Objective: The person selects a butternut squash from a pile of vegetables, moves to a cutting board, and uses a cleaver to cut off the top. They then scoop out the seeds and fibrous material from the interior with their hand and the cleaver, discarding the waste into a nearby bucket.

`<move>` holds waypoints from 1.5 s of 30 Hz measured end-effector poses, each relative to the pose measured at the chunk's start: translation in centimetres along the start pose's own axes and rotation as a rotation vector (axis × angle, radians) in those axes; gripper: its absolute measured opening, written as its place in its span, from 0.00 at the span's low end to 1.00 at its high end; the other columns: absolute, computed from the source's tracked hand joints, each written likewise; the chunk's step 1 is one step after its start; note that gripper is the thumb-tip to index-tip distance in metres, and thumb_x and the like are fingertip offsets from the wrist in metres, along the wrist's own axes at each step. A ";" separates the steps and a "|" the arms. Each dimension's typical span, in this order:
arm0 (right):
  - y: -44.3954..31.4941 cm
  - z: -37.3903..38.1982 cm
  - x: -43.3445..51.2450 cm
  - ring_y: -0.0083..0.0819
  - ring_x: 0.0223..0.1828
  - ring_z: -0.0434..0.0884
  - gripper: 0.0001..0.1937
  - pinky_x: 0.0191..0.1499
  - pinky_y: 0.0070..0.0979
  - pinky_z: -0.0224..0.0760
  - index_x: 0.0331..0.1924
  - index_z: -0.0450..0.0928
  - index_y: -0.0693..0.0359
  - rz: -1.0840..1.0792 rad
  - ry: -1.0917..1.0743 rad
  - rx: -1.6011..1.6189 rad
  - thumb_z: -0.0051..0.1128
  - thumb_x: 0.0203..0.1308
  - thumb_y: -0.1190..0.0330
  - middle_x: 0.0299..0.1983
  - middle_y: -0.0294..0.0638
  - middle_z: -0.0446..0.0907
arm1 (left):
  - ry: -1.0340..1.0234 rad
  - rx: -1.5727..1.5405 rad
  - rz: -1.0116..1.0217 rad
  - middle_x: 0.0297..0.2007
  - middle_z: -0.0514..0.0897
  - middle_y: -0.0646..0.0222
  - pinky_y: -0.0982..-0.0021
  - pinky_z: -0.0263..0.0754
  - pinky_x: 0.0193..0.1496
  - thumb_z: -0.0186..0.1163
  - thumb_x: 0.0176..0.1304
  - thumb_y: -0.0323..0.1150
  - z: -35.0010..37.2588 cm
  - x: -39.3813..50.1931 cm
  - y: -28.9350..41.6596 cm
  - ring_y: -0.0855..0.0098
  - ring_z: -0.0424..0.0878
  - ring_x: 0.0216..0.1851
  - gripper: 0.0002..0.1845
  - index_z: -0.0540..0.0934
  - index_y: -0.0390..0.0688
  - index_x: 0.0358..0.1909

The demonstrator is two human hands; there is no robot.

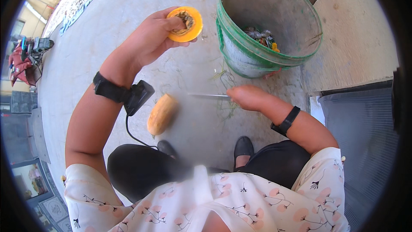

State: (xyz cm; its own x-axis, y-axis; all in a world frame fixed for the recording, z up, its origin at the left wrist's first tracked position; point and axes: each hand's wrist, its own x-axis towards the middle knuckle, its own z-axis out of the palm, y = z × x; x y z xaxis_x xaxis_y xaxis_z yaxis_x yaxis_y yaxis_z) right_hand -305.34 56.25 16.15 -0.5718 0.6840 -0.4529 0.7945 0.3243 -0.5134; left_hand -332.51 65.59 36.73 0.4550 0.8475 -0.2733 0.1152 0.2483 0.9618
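Raised at the upper middle, my left hand (157,33) grips a cut piece of orange squash (194,29). Its cut face is turned up, and my thumb lies in the fibrous seed hollow. My right hand (246,97) is closed around the handle of a knife (207,95), with the thin blade pointing left; the handle itself is hidden by my fingers. Between my left forearm and the knife, a tan elongated squash (162,115) lies on the concrete floor (199,122), near my left shoe.
A large green-rimmed bucket (269,58) stands ahead to the right, with scraps (262,37) at its bottom. Beside it is a wall (357,32). Grass bits (227,79) litter the floor. A blue sheet (72,19) covered with pale pieces lies far left, and a parked vehicle (29,58) stands there.
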 end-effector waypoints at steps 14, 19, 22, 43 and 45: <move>-0.6 0.0 0.0 0.57 0.41 0.81 0.07 0.41 0.50 0.72 0.39 0.73 0.63 -0.150 -0.016 -0.079 0.54 0.65 0.67 0.34 0.53 0.81 | 0.002 -0.051 0.002 0.51 0.82 0.54 0.69 0.82 0.53 0.50 0.71 0.27 5.9 1.6 -0.1 0.62 0.86 0.48 0.19 0.70 0.32 0.61; -1.0 -0.1 -0.1 0.56 0.40 0.81 0.06 0.40 0.49 0.72 0.39 0.74 0.62 -0.161 -0.027 -0.076 0.53 0.64 0.69 0.34 0.53 0.81 | -0.089 -0.262 -0.013 0.54 0.79 0.51 0.66 0.78 0.61 0.51 0.71 0.31 6.5 3.3 0.3 0.59 0.82 0.55 0.22 0.68 0.29 0.61; -1.1 -0.2 -0.2 0.56 0.40 0.81 0.06 0.40 0.49 0.72 0.40 0.74 0.62 -0.150 -0.030 -0.071 0.52 0.64 0.70 0.35 0.53 0.81 | -0.173 -0.188 0.075 0.55 0.77 0.48 0.65 0.74 0.65 0.50 0.72 0.32 6.8 3.8 0.8 0.56 0.79 0.59 0.23 0.66 0.27 0.62; 0.4 2.1 2.5 0.62 0.40 0.77 0.06 0.41 0.50 0.69 0.38 0.71 0.66 -0.128 0.151 0.045 0.54 0.64 0.72 0.33 0.59 0.78 | 0.455 0.651 -0.034 0.52 0.83 0.59 0.63 0.75 0.59 0.60 0.68 0.36 -0.6 -3.1 -18.4 0.62 0.81 0.54 0.19 0.76 0.39 0.57; 0.5 2.2 2.7 0.63 0.38 0.76 0.07 0.40 0.49 0.67 0.37 0.70 0.67 -0.116 0.180 0.102 0.54 0.64 0.72 0.32 0.60 0.76 | 0.450 0.711 -0.128 0.55 0.81 0.58 0.62 0.72 0.63 0.62 0.66 0.37 -0.4 -5.6 -22.3 0.59 0.79 0.57 0.21 0.76 0.41 0.59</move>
State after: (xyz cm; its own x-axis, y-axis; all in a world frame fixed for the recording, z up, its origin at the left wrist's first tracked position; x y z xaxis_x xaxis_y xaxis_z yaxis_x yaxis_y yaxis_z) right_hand -306.94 56.79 13.10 -0.6055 0.7542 -0.2540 0.6956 0.3465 -0.6294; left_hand -337.99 55.53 16.85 0.0234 0.9763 -0.2153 0.7378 0.1284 0.6627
